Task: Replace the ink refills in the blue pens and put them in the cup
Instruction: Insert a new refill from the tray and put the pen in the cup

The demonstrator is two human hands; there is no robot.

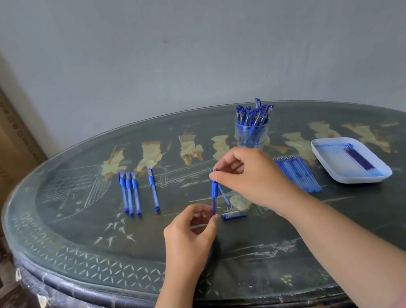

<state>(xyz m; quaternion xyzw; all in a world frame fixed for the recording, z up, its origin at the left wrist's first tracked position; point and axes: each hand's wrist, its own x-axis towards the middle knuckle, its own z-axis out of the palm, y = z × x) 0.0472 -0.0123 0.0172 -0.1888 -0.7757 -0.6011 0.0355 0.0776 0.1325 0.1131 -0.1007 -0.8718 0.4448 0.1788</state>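
Grey wall is seen behind a big dark oval surface (316, 229) with old pictures under its glass. At the right, a white tray (327, 149) with blue, used-looking sticks in it is set down. Far back, the cup (252, 134) is packed with blue pens. Between cup and tray, a row of refills (298, 175) is laid flat. At the left, four pens (135, 192) are laid side by side, and it seems they are not done yet.

In the middle, one pen (214, 192) is held upright, just above the surface. Its top is pinched by the right hand (248, 175). Its bottom is pinched by the left hand (191, 233). A small cap (233, 215) is lying just beside the left fingertips.

The cap could be bumped and rolled away on the smooth glass. The thin pen parts could be bent if they are twisted crookedly.
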